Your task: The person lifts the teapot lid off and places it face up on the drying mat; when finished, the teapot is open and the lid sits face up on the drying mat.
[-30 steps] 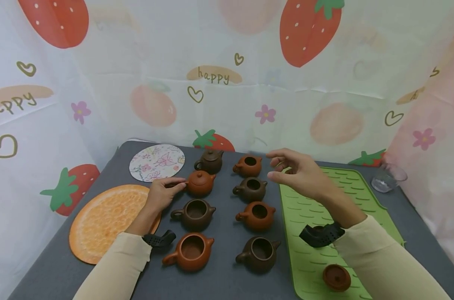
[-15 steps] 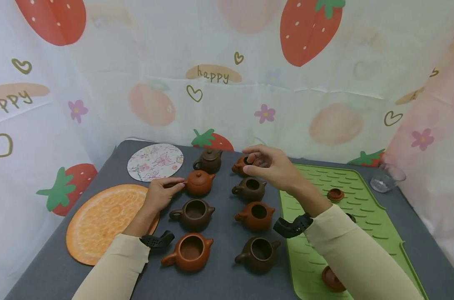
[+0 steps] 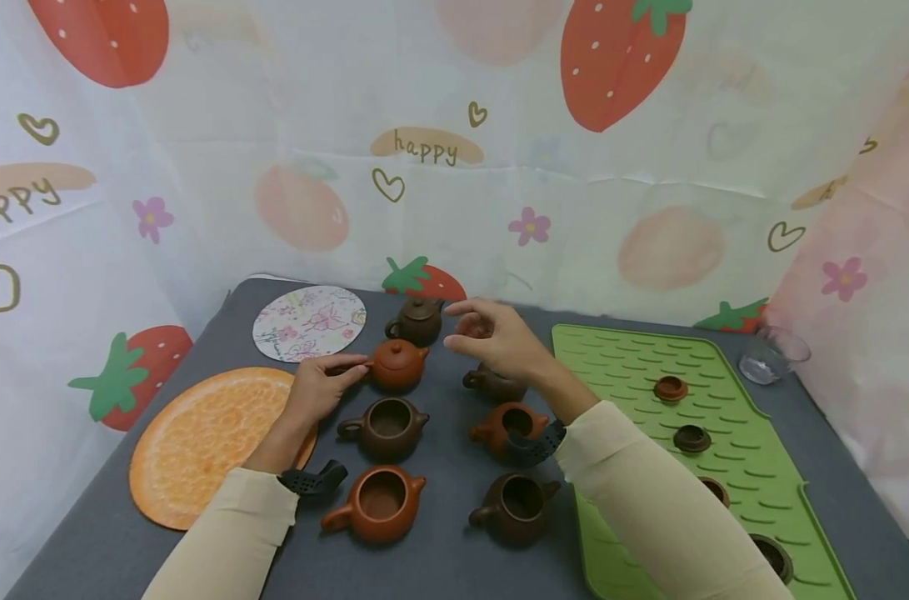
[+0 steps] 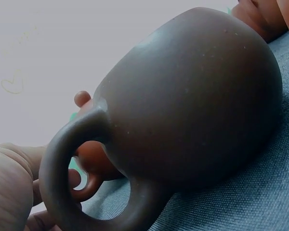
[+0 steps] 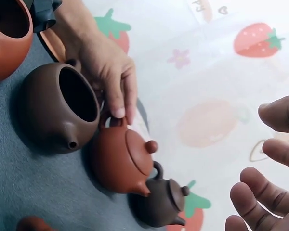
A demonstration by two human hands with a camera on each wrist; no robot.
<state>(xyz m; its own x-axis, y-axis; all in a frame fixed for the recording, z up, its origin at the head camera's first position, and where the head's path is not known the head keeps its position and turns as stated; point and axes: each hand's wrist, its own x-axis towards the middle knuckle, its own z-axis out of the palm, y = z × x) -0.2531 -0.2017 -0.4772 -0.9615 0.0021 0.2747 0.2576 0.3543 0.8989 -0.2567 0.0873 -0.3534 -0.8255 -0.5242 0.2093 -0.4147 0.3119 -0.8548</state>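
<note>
My left hand (image 3: 321, 390) pinches the handle of a lidded reddish-brown teapot (image 3: 398, 367) standing on the grey cloth. Beyond it is a lidded dark brown teapot (image 3: 417, 323). A lidless dark teapot (image 3: 392, 429) sits just nearer; in the left wrist view its body (image 4: 197, 106) fills most of the picture. My right hand (image 3: 502, 342) hovers right of the lidded teapots, fingers loosely bent and apart, with nothing in them. It covers the farthest red teapot of the right column and part of a dark teapot (image 3: 491, 383) there. In the right wrist view, its fingers (image 5: 274, 151) are separated.
Lidless teapots stand nearer me: a red one (image 3: 382, 504) at left, and red (image 3: 508, 423) and dark (image 3: 517, 508) ones at right. Several loose lids (image 3: 691, 438) lie on a green mat (image 3: 626, 358). A glass (image 3: 769, 360) and two round mats, orange (image 3: 207, 450) and floral (image 3: 309, 323), flank them.
My right hand has swept left, from beside the green mat across the right column toward the lidded teapots, uncovering lids on the mat. My left hand keeps its pinch on the handle.
</note>
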